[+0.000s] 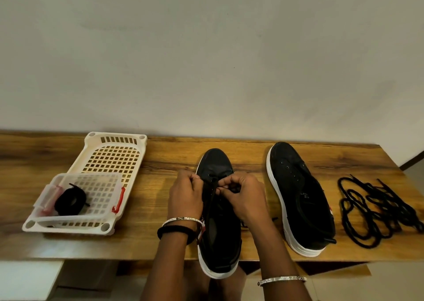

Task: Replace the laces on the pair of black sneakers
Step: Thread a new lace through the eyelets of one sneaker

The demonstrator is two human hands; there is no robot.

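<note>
The left hand (185, 195) and the right hand (243, 195) are both pinching the thin lace (210, 197) over the near sneaker (218, 231) on the table (160, 153); being soft and limp, it is probably handling best near its tip

The wooden table (160, 150) in front of me runs left to right, its far edge against a plain, pale grey wall (206, 48) that fills the upper half of my view. The tabletop is warm brown with dark streaks of grain. Below its near edge on the right I see pale floor (394, 282). The light is soft and even.
</note>
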